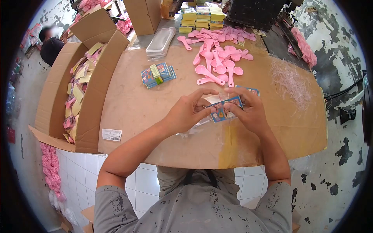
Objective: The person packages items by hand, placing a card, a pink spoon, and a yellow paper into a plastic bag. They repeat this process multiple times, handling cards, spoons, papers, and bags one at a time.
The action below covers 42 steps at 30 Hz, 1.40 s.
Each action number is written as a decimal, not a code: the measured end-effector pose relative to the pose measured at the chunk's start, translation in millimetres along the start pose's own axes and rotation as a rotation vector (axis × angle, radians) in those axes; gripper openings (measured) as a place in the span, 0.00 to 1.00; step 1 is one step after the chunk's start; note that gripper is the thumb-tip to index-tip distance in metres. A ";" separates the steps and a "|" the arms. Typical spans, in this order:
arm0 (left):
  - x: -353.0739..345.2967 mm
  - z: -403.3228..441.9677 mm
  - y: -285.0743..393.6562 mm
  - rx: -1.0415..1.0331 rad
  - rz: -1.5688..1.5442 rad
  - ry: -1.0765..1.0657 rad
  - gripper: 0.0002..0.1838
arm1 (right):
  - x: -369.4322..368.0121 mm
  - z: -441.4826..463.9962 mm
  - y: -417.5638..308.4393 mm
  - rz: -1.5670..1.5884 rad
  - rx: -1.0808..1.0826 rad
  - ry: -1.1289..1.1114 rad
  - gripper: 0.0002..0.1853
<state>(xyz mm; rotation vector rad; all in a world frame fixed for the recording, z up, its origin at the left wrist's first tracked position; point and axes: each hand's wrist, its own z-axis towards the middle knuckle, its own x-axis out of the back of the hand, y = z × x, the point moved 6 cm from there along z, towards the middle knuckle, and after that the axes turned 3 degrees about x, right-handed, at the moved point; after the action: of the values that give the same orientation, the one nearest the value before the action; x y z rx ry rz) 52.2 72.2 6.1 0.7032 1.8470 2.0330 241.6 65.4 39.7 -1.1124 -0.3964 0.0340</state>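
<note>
Between my two hands is a small blue printed card (220,115), tilted toward me. My left hand (188,110) pinches its left edge between thumb and fingers. My right hand (250,110) grips the other end, with the thumb across the front. Clear plastic film (202,122) shows below and beside the card; I cannot tell whether it is held too. Another blue card (254,91) peeks out behind my right fingers. Just beyond my hands, pink plastic measuring spoons (220,66) lie in a loose heap.
Left of the spoons lies a banded bundle of blue cards (158,75), with clear plastic bags (160,42) behind. Card stacks (203,17) stand at the back. An open carton (88,128) of packed items flanks the table's left; shredded strands (291,83) lie right. A person (51,46) is far left.
</note>
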 end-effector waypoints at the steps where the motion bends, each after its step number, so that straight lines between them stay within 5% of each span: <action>1: -1.9 -0.2 1.5 0.007 0.026 -0.017 0.27 | -3.1 -2.3 7.3 0.167 -0.073 0.055 0.18; 7: 4.7 0.5 2.9 0.048 -0.103 0.073 0.27 | 11.5 -5.3 26.2 0.230 -0.119 0.205 0.15; 13: 8.2 -1.4 6.9 0.012 -0.122 0.087 0.26 | -12.3 3.2 -6.6 -0.183 0.184 -0.128 0.11; 16: 11.5 -1.4 8.1 0.043 -0.101 0.108 0.24 | -10.7 12.3 1.3 -0.083 0.157 -0.187 0.10; 19: 20.3 1.5 3.6 0.024 -0.133 0.145 0.23 | 5.0 33.3 9.9 -0.351 -0.020 -0.015 0.13; 22: 29.1 4.2 0.9 0.021 -0.182 0.174 0.23 | -3.4 51.0 18.2 -0.841 0.233 -0.070 0.18; 25: 31.1 5.3 2.7 -0.020 -0.243 0.196 0.23 | -16.2 65.4 35.1 -0.998 0.290 -0.109 0.23; 31: 33.1 2.1 10.9 -0.045 -0.261 0.181 0.23 | -14.8 70.2 31.3 -0.925 0.230 -0.069 0.23; 37: 33.9 2.0 10.8 -0.065 -0.267 0.221 0.23 | 20.7 54.0 -15.7 -0.434 0.031 -0.002 0.12; 42: 31.5 2.8 8.6 -0.049 -0.210 0.242 0.21 | 46.5 40.3 -36.5 -0.442 0.127 0.062 0.09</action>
<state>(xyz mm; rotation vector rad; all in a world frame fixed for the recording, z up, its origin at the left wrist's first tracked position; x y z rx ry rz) 28.3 90.2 19.5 0.2444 1.8985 2.0900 265.5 94.3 100.6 -0.8791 -0.5696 -0.3596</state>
